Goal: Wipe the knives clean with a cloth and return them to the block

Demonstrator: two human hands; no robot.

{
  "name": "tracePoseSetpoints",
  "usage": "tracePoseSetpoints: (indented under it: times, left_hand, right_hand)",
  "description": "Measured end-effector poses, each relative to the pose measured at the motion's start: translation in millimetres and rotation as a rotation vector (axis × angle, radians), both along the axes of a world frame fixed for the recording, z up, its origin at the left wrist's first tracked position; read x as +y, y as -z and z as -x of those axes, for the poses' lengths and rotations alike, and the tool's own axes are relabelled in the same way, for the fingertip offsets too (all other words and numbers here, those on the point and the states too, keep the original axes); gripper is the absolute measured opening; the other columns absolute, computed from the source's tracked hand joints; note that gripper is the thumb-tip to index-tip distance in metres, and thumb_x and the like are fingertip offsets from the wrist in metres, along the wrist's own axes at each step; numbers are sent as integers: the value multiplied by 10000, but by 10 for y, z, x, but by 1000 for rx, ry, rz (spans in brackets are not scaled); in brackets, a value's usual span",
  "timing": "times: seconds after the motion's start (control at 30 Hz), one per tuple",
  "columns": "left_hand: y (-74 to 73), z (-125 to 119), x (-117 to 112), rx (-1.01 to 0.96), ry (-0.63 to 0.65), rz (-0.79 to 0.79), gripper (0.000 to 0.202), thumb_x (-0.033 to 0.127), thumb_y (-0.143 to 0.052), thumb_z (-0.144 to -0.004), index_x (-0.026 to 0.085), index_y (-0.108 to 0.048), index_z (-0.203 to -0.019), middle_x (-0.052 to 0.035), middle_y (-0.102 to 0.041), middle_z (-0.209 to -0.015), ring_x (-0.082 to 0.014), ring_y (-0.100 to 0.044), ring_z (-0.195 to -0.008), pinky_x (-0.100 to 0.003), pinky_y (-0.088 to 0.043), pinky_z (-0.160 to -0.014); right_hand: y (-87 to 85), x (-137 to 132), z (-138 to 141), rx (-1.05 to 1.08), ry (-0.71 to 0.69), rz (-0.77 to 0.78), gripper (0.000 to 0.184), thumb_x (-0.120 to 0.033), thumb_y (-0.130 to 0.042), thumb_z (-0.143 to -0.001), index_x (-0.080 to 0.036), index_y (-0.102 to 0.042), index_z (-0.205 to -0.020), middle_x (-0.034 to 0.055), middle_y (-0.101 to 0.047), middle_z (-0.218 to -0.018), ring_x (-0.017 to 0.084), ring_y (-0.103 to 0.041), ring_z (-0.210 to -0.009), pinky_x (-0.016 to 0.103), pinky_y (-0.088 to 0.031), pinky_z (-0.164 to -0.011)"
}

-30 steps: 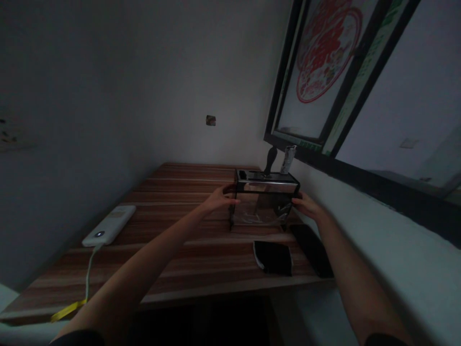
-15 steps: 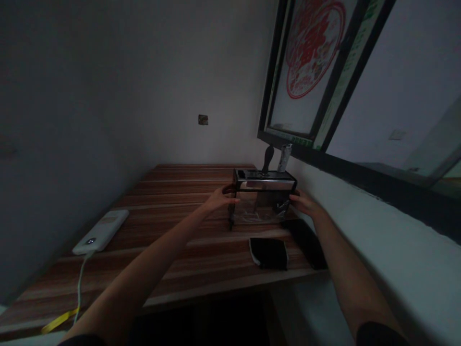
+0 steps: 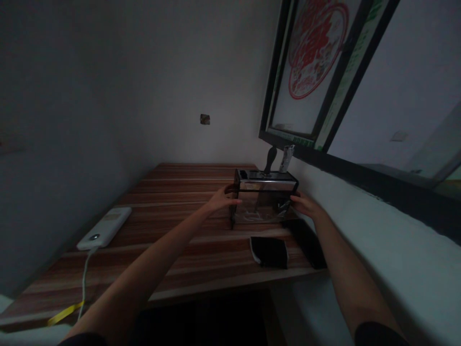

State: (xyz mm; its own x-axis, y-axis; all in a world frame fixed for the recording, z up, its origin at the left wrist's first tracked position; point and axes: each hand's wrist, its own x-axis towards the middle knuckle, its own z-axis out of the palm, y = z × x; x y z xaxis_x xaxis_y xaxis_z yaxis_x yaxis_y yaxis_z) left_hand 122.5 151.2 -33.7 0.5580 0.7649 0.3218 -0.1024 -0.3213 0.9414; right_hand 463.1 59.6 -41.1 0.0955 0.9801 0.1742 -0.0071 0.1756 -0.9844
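A knife holder [image 3: 266,204] with a dark top, a shiny band and a see-through front stands upright on the table. A black-handled knife [image 3: 270,159] sticks up out of its top, its blade faintly visible through the front. Beside that handle rises a second item wrapped in silvery plastic [image 3: 286,158]; its kind is unclear. My left hand [image 3: 225,199] grips the holder's left end, thumb toward the front. At the opposite end, my right hand [image 3: 303,203] is closed on the right side, with some fingers hidden behind it.
In front of the holder lie a black cloth-like piece [image 3: 269,252] and a long black flat object [image 3: 305,242] along the wall. A white power bank [image 3: 105,228] with a cable and yellow tag [image 3: 65,313] rests at the left of the striped wooden table [image 3: 173,192]. A dark-framed window [image 3: 264,115] borders the right.
The view has shifted very slightly. Both hands keep their places on the ends of the knife holder, which shows no clear movement on the table.
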Motion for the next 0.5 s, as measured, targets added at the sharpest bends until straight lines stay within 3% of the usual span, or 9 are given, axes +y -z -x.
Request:
tracePoseSetpoints:
  times: [0.33,0.5]
  left_hand:
    - [51,-30,-51,-45,7,-3,815,305,-845,-531,174,-520,-1268,-146,-519,-1342,-307,-440,-1269,-460,-331,-1062]
    - [54,-8,-113,-53,58,2,850,300,-838,-544,211,-483,-1311,-120,-463,-1402,-306,-369,-1324,-438,-341,-1062]
  right_hand:
    - [-17,-13,68,11,52,-2,420,-382,-817,-507,-258,-674,-882,10,-735,-875,224,-682,-838,390,-513,-855]
    - [-11,-279,169,40,152,-78,430,-475,-759,-632,-295,-652,-1007,5,-682,-1104,217,-609,-1069,376,-468,-955]
